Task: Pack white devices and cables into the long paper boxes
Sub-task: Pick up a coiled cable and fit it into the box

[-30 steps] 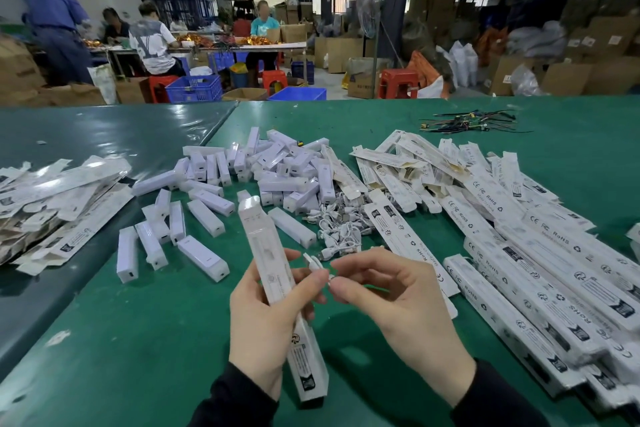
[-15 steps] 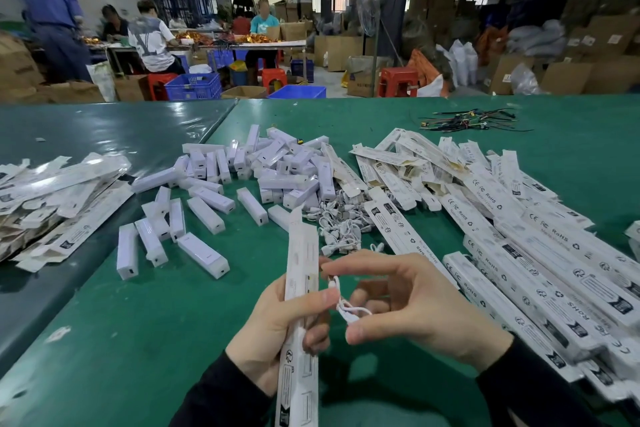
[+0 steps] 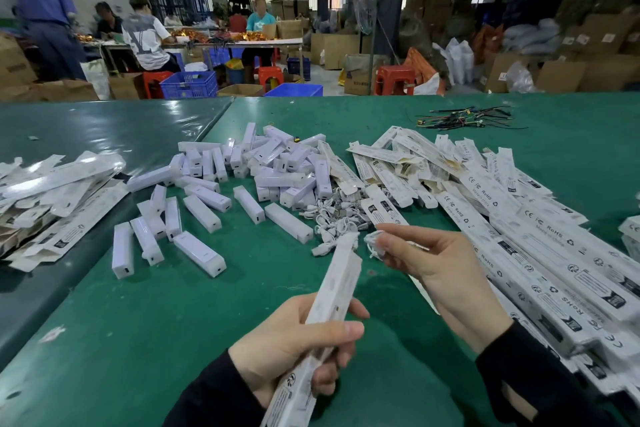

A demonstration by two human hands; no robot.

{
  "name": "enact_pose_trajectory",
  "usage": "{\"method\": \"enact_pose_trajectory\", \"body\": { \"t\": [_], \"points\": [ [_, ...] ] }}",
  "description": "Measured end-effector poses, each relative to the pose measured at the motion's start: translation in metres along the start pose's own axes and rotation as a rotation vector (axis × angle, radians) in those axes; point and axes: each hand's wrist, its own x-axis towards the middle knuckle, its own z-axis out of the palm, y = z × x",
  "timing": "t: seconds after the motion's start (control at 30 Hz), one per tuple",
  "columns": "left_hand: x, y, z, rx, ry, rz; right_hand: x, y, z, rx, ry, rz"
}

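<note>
My left hand (image 3: 294,347) grips a long white paper box (image 3: 337,288) near its lower end, and the box tilts up and to the right. My right hand (image 3: 426,260) pinches a small coiled white cable (image 3: 374,243) just right of the box's upper end. Loose white devices (image 3: 242,184) lie scattered and heaped on the green table (image 3: 138,340). A clump of white cables (image 3: 336,218) lies beyond the box's tip. Many long paper boxes (image 3: 519,236) are piled on the right.
Flattened paper boxes (image 3: 52,198) are stacked at the left. A bundle of dark wires (image 3: 467,118) lies at the far right of the table. Beyond the table, people sit at another bench among cardboard cartons, blue crates and red stools.
The box in my left hand has swung from upright to leaning right. My right hand has lifted the cable up and to the right, beside the box's upper end.
</note>
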Motion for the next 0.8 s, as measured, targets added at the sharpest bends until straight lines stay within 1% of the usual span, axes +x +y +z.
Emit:
{"method": "enact_pose_trajectory", "body": {
  "t": [0.2, 0.3, 0.37, 0.5, 0.57, 0.63, 0.7, 0.8],
  "points": [
    [-0.001, 0.000, 0.001, 0.041, -0.035, -0.055, 0.002, 0.005, 0.001, -0.036, -0.049, 0.078],
    [0.000, 0.001, 0.001, 0.025, -0.011, -0.016, 0.003, 0.005, -0.001, 0.018, -0.020, 0.068],
    [0.004, 0.000, 0.002, -0.024, 0.089, 0.064, 0.005, 0.003, -0.003, 0.032, -0.004, 0.055],
    [0.012, 0.002, -0.002, -0.071, 0.431, 0.233, 0.006, 0.000, -0.008, -0.048, -0.009, 0.024],
    [0.012, 0.006, -0.005, -0.087, 0.504, 0.253, 0.004, -0.002, -0.008, -0.089, -0.054, 0.002],
    [0.010, 0.007, -0.006, -0.050, 0.507, 0.228, 0.000, -0.003, -0.004, -0.122, -0.185, 0.005],
    [0.009, 0.007, -0.003, 0.012, 0.444, 0.154, -0.005, -0.001, 0.001, -0.150, -0.315, 0.023],
    [0.008, 0.005, 0.000, 0.001, 0.360, 0.075, -0.009, 0.004, 0.008, -0.173, -0.373, 0.010]
  ]
}}
